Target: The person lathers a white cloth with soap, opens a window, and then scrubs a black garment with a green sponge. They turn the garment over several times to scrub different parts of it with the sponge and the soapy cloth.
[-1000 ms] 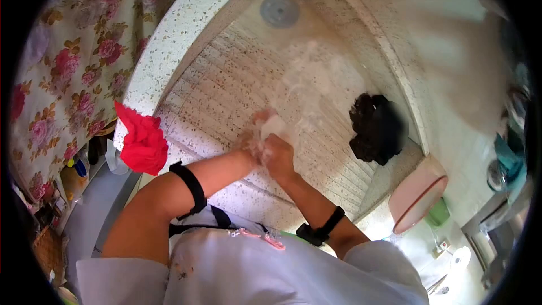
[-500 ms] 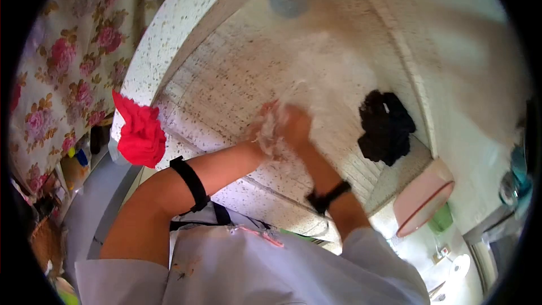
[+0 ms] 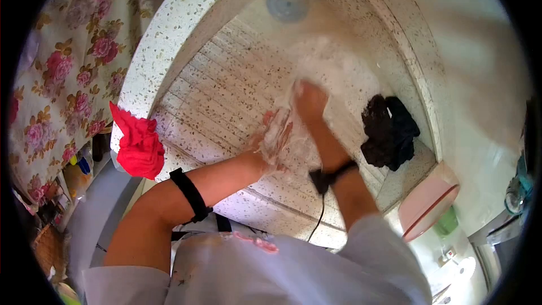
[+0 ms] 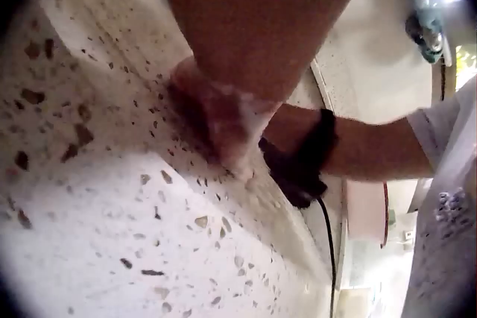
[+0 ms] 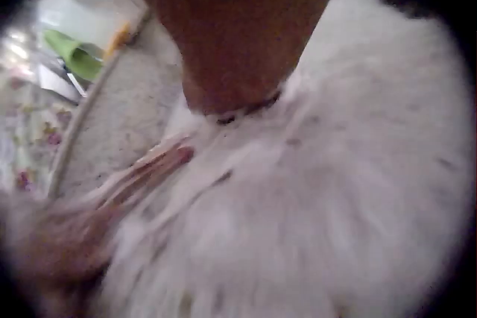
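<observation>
White, soapy wet cloth point(image 3: 276, 138) lies bunched between the two hands on the ridged floor of a speckled stone wash basin point(image 3: 209, 73). The right hand point(image 3: 310, 100) is curled in a fist on its far side and grips the cloth; its fingers are mostly hidden under the hand. On the near side, the left hand point(image 3: 262, 141) is on the cloth, partly covered by suds and folds. I cannot tell whether its fingers are curled round the cloth. In the left wrist view, lather coats the left hand point(image 4: 223, 120).
A red cloth point(image 3: 138, 147) hangs over the basin's left edge, and a dark bundle of cloth point(image 3: 389, 133) lies at its right side. A round grey drain cover point(image 3: 288, 4) sits at the far end. A pink basin point(image 3: 429, 200) stands at right; a floral curtain point(image 3: 62, 68) hangs at left.
My right hand has moved away from the left, forward and to the right, and the white cloth now lies more spread out between them. The left hand stays nearly in place.
</observation>
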`<action>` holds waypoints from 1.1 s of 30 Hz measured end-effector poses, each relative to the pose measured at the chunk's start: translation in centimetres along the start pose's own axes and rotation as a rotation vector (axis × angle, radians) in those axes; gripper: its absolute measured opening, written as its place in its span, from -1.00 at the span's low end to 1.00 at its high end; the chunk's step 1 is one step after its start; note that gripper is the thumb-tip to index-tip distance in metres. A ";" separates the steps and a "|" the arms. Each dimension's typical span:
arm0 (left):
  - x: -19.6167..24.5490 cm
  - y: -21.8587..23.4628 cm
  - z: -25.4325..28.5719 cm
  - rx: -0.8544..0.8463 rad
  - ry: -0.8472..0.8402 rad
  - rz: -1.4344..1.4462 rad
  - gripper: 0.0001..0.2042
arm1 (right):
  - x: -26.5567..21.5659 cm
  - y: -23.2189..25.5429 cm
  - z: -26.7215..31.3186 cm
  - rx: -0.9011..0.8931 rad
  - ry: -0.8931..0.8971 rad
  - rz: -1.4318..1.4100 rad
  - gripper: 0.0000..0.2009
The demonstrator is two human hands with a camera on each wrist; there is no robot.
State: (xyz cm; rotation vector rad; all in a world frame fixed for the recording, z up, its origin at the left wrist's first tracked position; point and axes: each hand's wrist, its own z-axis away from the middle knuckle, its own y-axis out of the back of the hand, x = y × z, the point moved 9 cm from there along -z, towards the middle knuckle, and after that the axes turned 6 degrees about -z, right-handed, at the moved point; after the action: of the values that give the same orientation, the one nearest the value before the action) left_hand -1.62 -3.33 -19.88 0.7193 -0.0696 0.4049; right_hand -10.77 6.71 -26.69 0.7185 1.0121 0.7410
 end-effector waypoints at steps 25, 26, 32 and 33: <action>-14.3 1.4 -2.8 0.338 0.171 -0.082 -0.19 | 8.8 5.1 -4.6 0.472 0.169 -0.200 -0.66; -14.3 1.2 -2.7 0.333 0.166 -0.086 -0.20 | 6.4 4.4 -4.9 0.616 0.287 -0.264 -0.68; -15.1 2.2 -2.8 0.308 0.179 -0.107 -0.25 | 16.2 -0.1 -9.7 0.173 0.009 -0.679 -0.57; -15.2 2.1 -2.7 0.304 0.177 -0.109 -0.26 | 25.8 -4.7 -11.1 0.123 -0.109 -1.317 -0.53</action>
State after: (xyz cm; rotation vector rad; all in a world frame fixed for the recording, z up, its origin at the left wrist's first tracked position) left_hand -16.60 -5.23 -23.58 0.9781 0.2016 0.3770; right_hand -11.21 27.10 -46.58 0.0771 1.1721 -0.5017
